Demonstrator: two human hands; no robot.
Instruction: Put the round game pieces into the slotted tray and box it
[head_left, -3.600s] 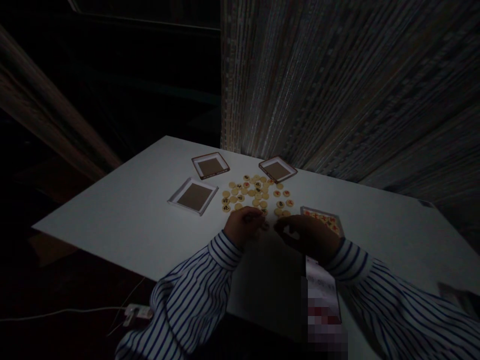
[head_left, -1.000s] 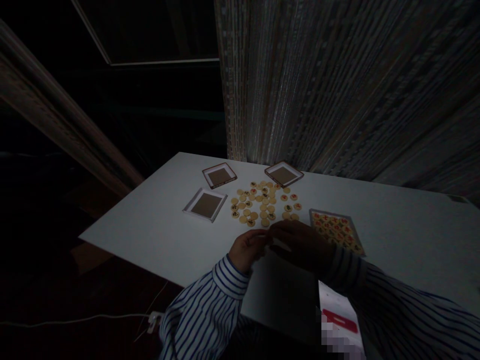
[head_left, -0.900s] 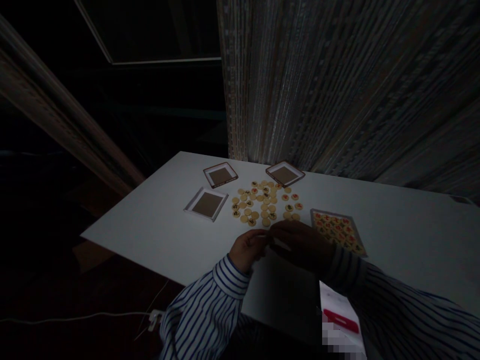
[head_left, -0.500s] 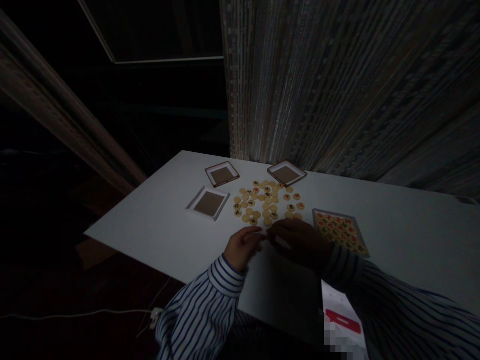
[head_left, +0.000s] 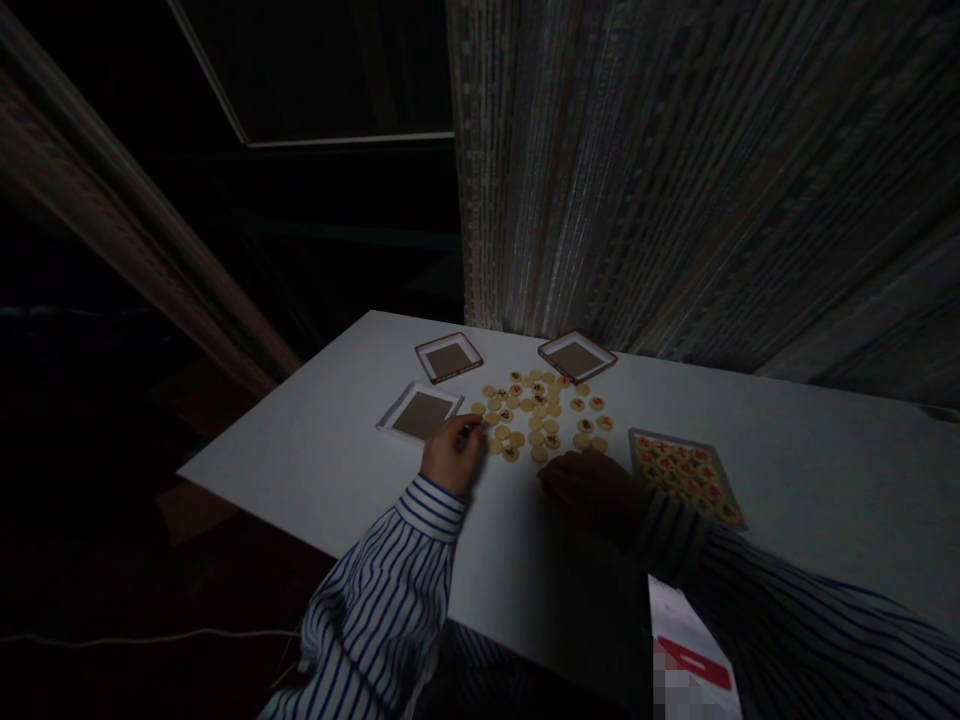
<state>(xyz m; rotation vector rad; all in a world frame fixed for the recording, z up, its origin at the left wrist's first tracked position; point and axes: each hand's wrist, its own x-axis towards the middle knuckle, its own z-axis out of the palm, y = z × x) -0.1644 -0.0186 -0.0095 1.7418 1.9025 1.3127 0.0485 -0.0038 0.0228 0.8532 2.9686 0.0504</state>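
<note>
Head view: I am holding the left hand low at the left edge of a loose spread of round pieces. Its thumb and fingers are curling together at the tips, and I cannot tell whether they are pinching a piece, since the hand itself is hiding the spot. The hand is also covering the near right corner of a white open box.

The right hand is hovering in shadow just on the near side of the pieces, its fingers lying close together and pointing left. I am not making out whether anything is sitting between them.

The pieces are lying flat on the white table, some showing red or black characters, others plain faces. Behind them, two brown-rimmed trays are standing apart, with brown floors showing. To the right of the right hand, a grey-edged box is holding rows of pieces with red and dark characters. A phone with a lit screen and a red bar is lying partly under the right striped sleeve. Beyond the table, a stringy curtain is hanging.
</note>
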